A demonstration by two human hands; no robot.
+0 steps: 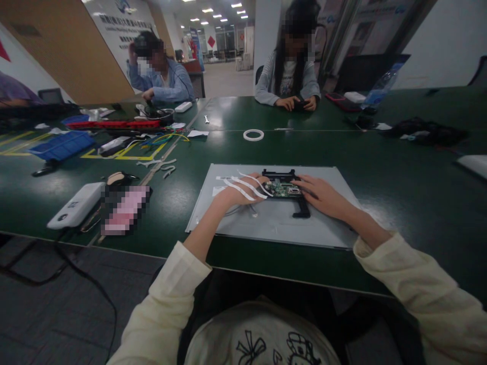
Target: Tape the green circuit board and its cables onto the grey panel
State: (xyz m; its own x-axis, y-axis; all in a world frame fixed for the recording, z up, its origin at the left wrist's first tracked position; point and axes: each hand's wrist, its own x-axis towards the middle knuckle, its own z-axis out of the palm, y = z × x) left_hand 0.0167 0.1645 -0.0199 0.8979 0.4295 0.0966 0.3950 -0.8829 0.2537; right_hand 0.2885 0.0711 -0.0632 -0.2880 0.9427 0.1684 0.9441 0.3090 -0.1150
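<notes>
A green circuit board (283, 189) sits in a black plastic frame (303, 208) over a flat grey panel (274, 223) in front of me. My left hand (245, 188) grips the board's left side, its fingertips at the edge. Several white tape strips (243, 188) stick to the back of that hand and trail off towards the board. On the opposite side, my right hand (321, 195) holds the right edge, with fingers reaching over the frame. A thin cable (233, 210) lies on the panel below my left hand.
Beyond the panel lies a white tape roll (253, 135). To the left are a white power bank (76, 205), a pink phone (127, 209), a blue bin (63, 145) and coloured wires (163, 141). Two people sit across the green table (411, 177); a bottle (382, 86) stands at right.
</notes>
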